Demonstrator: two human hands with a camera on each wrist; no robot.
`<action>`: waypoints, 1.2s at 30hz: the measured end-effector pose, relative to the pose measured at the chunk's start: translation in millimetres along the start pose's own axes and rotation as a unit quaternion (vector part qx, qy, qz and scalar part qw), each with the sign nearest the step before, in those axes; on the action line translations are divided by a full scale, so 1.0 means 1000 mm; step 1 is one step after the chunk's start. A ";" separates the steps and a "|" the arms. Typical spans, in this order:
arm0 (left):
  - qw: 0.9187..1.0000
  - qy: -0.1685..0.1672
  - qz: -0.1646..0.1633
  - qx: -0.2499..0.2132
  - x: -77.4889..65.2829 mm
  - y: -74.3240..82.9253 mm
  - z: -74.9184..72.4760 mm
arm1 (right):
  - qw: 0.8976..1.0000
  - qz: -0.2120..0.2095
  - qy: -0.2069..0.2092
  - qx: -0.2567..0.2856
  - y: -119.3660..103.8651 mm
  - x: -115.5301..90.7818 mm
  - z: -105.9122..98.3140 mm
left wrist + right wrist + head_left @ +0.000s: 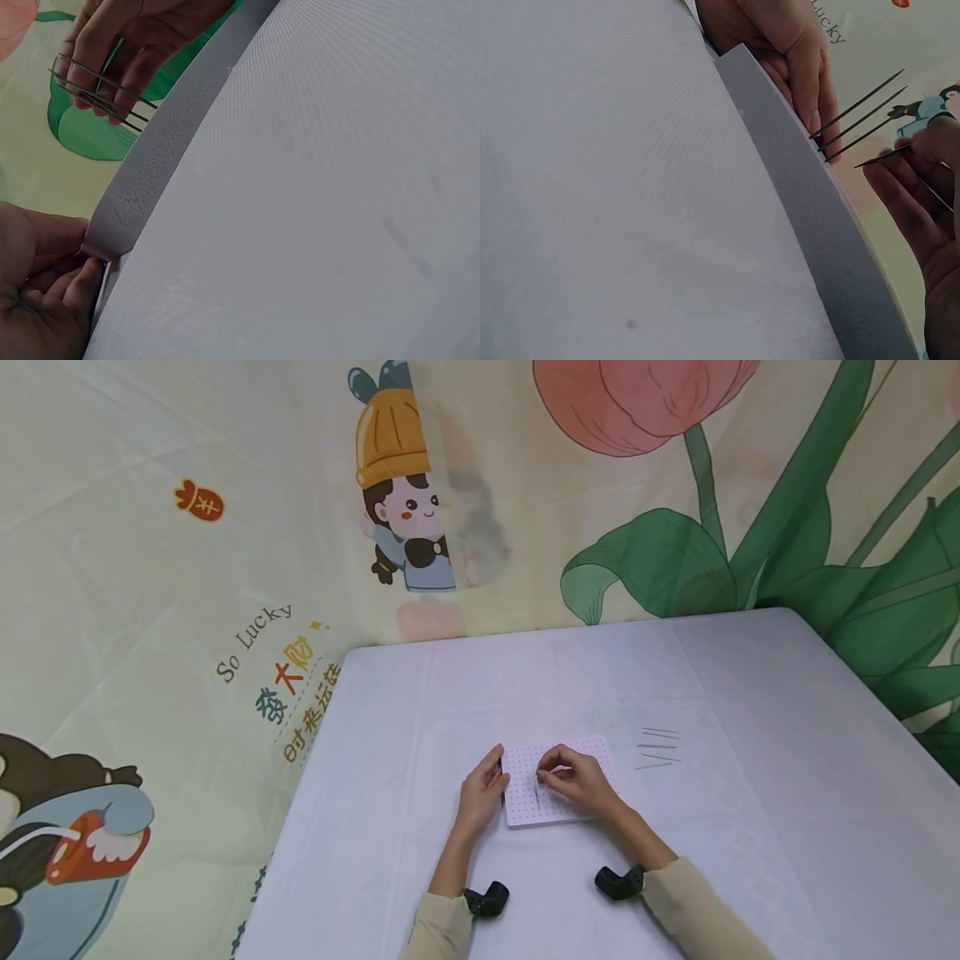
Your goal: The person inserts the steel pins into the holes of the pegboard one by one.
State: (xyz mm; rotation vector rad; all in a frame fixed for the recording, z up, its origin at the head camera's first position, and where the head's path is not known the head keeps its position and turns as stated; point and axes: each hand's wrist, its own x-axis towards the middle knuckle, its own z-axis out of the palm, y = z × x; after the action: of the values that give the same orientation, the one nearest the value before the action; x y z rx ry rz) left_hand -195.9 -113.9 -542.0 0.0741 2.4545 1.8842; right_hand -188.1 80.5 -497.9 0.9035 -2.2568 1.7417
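A pale block dotted with small holes (525,756) lies on the table in the head view. At its left edge, my left hand (482,789) holds the side between thumb and fingers. Over the block's middle, my right hand (581,779) pinches a thin dark needle (883,157) at its fingertips, tilted and apart from the block in the right wrist view. Three needles (864,118) stand up from the block, leaning slightly, close to the pinched one. The far ends of the fingers of my left hand (806,67) are partly hidden behind the block there.
Several loose needles (658,747) lie on the white tablecloth (750,827) to the right of the block. A black wrist device (489,900) sits by the left sleeve, and another (619,883) by the right. A printed curtain (300,527) hangs behind the table.
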 end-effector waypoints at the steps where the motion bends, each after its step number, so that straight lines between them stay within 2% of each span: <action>1: 1.000 -0.001 0.003 -0.001 0.000 0.000 0.000 | 1.000 -0.002 -0.002 -0.003 0.000 0.000 0.001; 9: 1.000 -0.002 0.008 -0.002 -0.001 0.003 -0.001 | 1.000 -0.015 -0.018 -0.014 0.003 0.000 0.005; 13: 1.000 -0.005 0.015 -0.008 -0.002 0.006 -0.002 | 0.999 -0.009 -0.023 -0.027 0.019 -0.002 0.009; 16: 1.000 -0.009 0.017 -0.015 -0.006 0.015 -0.003 | 0.999 0.005 -0.028 -0.036 0.032 -0.004 0.011; 20: 1.000 -0.013 0.021 -0.012 -0.012 0.028 -0.005 | 0.999 0.010 -0.030 -0.041 0.035 -0.004 0.012; 27: 1.000 -0.015 0.014 -0.010 -0.014 0.032 -0.005 | 0.998 -0.004 -0.030 -0.049 0.031 -0.004 0.012; 31: 1.000 -0.014 0.015 -0.010 -0.014 0.031 -0.005 | 0.998 -0.021 -0.031 -0.046 0.017 -0.002 0.010; 36: 1.000 -0.012 0.013 -0.013 -0.014 0.032 -0.005 | 0.999 -0.004 -0.044 -0.025 0.003 0.001 0.006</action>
State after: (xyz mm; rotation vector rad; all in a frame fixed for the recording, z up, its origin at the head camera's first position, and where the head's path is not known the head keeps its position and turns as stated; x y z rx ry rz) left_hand -181.8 -111.1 -510.2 0.1264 2.4248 1.9122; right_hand -189.1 74.7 -501.9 0.9964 -2.3368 1.6665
